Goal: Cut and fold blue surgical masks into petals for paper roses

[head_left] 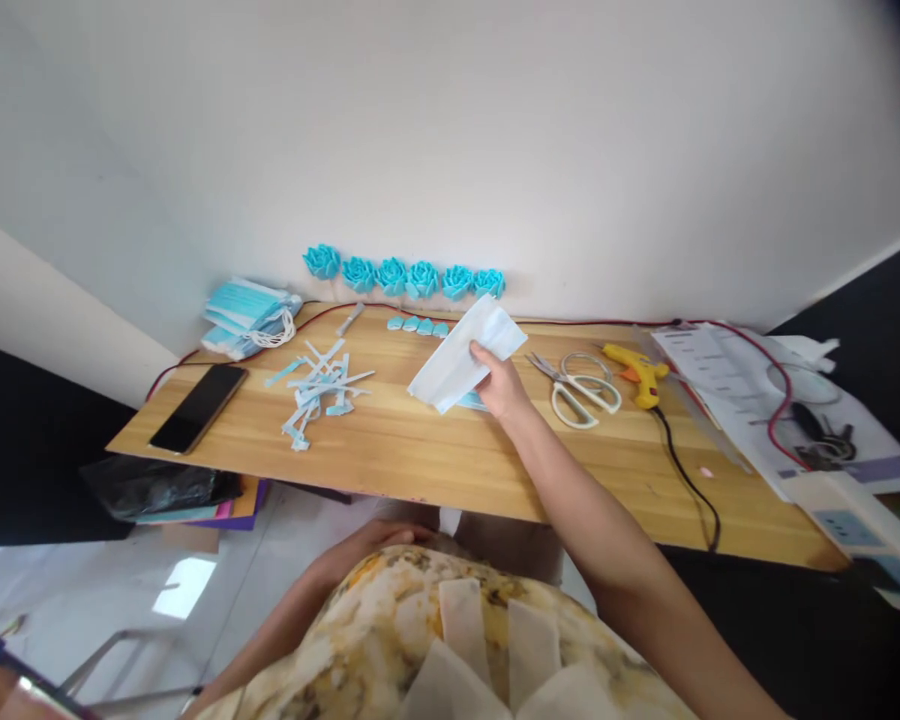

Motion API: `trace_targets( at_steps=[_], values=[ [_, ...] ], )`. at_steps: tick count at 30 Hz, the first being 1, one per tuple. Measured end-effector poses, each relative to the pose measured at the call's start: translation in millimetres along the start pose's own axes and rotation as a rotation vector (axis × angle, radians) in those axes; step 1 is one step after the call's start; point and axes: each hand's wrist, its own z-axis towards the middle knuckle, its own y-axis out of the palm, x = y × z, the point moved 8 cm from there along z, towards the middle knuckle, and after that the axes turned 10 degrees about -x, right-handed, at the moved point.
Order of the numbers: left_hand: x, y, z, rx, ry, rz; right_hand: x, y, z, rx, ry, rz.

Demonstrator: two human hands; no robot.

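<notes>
My right hand (499, 384) reaches over the wooden table (420, 450) and is closed on a white sheet of mask fabric (465, 352), lifting it off a blue piece beneath. My left hand (375, 538) rests low, below the table's front edge, near my lap; its fingers are mostly hidden. White scissors (581, 390) lie just right of my right hand. Several white fabric pieces (487, 650) lie on my lap.
Several blue fabric roses (405, 274) line the wall, with small blue petals (418, 324) before them. A stack of blue masks (244, 316), cut strips (316, 390), a phone (199, 406), a yellow glue gun (637, 372) and papers (750, 400) are also there.
</notes>
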Motion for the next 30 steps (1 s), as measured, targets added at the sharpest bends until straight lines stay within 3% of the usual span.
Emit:
trace_targets(
  at_steps=[2, 4, 5, 7, 9, 12, 14, 20, 23, 25, 27, 30],
  values=[
    [17, -7.8, -28, 0.037, -0.015, 0.001, -2, 2, -1, 0.007, -0.009, 0.003],
    [45, -26.5, -52, 0.124, 0.109, -0.03, -5, 3, -2, 0.009, -0.025, 0.002],
    [58, -41.9, -62, 0.22, 0.18, 0.011, -6, 3, -2, 0.011, -0.031, 0.002],
    [75, -85.2, -88, 0.604, 0.202, 0.21, -6, 3, -1, 0.013, -0.036, 0.007],
    [90, -116.0, -112, 0.947, 0.196, 0.462, -6, 2, 0, 0.01, -0.044, 0.017],
    [101, -136.8, -119, 1.127, 0.192, 0.518, -5, 1, 0, -0.001, -0.049, 0.023],
    [108, -140.1, -108, 1.112, 0.237, 0.411, -4, 3, -1, -0.004, -0.043, 0.015],
    [152, -114.8, -14, 0.603, 0.42, 0.323, -7, 8, -6, -0.009, -0.042, -0.03],
    [176, -120.6, 15, 0.506, 0.436, 0.422, -9, 5, -5, -0.012, -0.045, -0.052],
    [191, -147.2, 14, 0.59, 0.444, 0.538, -13, 1, -4, 0.011, -0.07, -0.045],
    [197, -193.7, -1, 0.776, 0.381, 0.633, -16, -3, -3, 0.035, -0.092, -0.027],
    [175, -271.2, -24, 0.912, -0.034, 0.858, -17, -5, -3, 0.05, -0.08, -0.009]
  ],
)
